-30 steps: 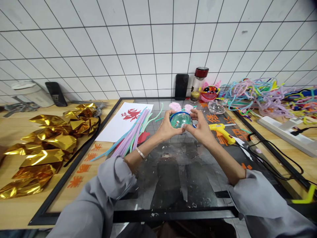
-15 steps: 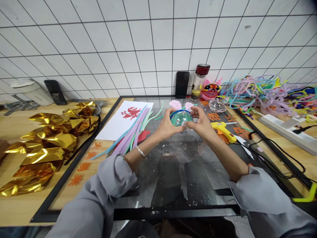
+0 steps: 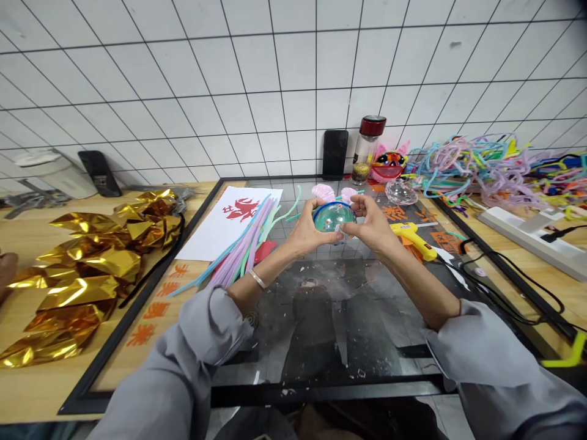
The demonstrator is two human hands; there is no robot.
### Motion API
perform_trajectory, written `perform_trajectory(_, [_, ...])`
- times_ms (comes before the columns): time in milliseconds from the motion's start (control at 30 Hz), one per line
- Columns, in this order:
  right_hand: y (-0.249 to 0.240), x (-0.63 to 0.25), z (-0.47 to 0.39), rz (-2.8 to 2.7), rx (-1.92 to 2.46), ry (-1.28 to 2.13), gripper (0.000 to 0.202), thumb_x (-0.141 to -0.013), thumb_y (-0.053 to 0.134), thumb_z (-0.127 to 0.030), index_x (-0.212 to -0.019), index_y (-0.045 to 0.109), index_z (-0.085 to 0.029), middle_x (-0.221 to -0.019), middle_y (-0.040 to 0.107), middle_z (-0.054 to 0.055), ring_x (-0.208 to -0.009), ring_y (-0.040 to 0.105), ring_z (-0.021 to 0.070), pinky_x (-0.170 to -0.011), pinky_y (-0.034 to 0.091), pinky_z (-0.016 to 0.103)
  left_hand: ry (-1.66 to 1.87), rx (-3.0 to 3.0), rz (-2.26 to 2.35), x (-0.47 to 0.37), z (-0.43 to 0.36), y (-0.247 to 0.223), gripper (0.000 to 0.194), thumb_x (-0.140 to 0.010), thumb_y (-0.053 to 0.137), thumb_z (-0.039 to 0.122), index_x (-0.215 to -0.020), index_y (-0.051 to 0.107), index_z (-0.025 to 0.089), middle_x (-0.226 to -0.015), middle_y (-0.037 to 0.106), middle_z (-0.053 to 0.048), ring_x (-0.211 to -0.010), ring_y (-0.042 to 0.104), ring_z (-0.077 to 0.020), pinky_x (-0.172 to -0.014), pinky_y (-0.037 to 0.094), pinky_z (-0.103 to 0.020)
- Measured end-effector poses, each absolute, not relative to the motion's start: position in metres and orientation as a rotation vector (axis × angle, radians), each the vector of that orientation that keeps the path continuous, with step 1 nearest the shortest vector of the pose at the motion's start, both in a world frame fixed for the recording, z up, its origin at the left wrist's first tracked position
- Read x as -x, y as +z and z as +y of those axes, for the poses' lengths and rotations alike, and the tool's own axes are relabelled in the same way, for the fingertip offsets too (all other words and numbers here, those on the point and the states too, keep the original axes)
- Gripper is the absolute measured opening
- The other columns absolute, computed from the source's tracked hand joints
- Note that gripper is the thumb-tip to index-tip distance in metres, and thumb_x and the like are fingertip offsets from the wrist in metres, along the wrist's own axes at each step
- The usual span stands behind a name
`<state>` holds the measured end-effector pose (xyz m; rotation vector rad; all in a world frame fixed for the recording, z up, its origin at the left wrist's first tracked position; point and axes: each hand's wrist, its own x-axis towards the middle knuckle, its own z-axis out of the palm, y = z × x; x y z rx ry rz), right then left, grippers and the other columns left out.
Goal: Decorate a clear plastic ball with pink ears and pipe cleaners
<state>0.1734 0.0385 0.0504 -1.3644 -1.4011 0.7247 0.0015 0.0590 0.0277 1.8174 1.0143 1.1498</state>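
Note:
Between both hands I hold a clear plastic dome (image 3: 334,218) with a blue rim and green showing through it. My left hand (image 3: 308,227) grips its left side, thumb along the lower front. On the right side, my right hand (image 3: 367,223) has its thumb against the lower front and its fingers curled near the rim. Just behind the dome are two pale pink fuzzy round pieces (image 3: 323,192). A bundle of pastel pipe cleaners (image 3: 243,244) lies left of my left hand. A yellow glue gun (image 3: 414,240) rests to the right of my right hand.
White paper with a red cutout (image 3: 215,220) and crumpled gold foil (image 3: 92,263) lie left. Behind stand a dark phone (image 3: 334,154), a glass bottle (image 3: 362,160) and a pink cat-eared piece (image 3: 387,165). Tangled pipe cleaners (image 3: 495,177), a power strip (image 3: 534,241) and black cables (image 3: 504,299) occupy the right.
The dome stays between both hands with almost the same grip. The view has shifted slightly. Part of another person's hand now shows at the far left edge.

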Motion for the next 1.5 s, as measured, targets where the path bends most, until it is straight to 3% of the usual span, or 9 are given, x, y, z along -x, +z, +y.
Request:
perform_trajectory(167, [0.053, -0.174, 0.036, -1.409, 1.362, 0.740, 0.068, -0.045, 0.073, -0.032, -0.109, 0.050, -0.023, -0.104, 0.054, 0.005, -0.099, 0.055, 0.0257, -0.095, 0.046, 0.048, 1.109, -1.809, 0.999, 0.003, 0.062, 0.029, 0.078, -0.055, 0.088, 0.044, -0.115, 0.042, 0.024, -0.128, 0.052, -0.010, -0.119, 0.054, -0.0285, -0.100, 0.045, -0.041])
perform_trajectory(367, [0.051, -0.175, 0.036, -1.405, 1.356, 0.765, 0.069, -0.048, 0.072, -0.032, -0.113, 0.051, -0.023, -0.105, 0.055, 0.006, -0.101, 0.055, 0.0272, -0.091, 0.049, 0.050, 1.045, -1.798, 0.968, 0.008, 0.058, 0.037, 0.053, -0.072, 0.073, 0.045, -0.113, 0.045, 0.026, -0.124, 0.056, -0.006, -0.115, 0.057, -0.0255, -0.095, 0.048, -0.037])
perform_trajectory(733, [0.050, -0.175, 0.035, -1.397, 1.333, 0.766, 0.070, -0.047, 0.075, -0.032, -0.112, 0.052, -0.023, -0.104, 0.056, 0.007, -0.105, 0.056, 0.0298, -0.089, 0.051, 0.054, 1.044, -1.839, 0.970, 0.008, 0.059, 0.034, 0.064, -0.067, 0.080, 0.037, -0.117, 0.042, 0.025, -0.129, 0.053, -0.008, -0.117, 0.055, -0.0258, -0.093, 0.047, -0.036])
perform_trajectory(1500, [0.051, -0.178, 0.035, -1.550, 1.366, 0.651, 0.067, -0.051, 0.072, -0.035, -0.114, 0.052, -0.022, -0.101, 0.057, 0.006, -0.098, 0.057, 0.0285, -0.083, 0.051, 0.048, 1.047, -1.850, 1.024, 0.006, 0.060, 0.034, 0.059, -0.065, 0.076, 0.031, -0.113, 0.042, 0.024, -0.120, 0.053, -0.006, -0.107, 0.057, -0.0221, -0.088, 0.048, -0.035])
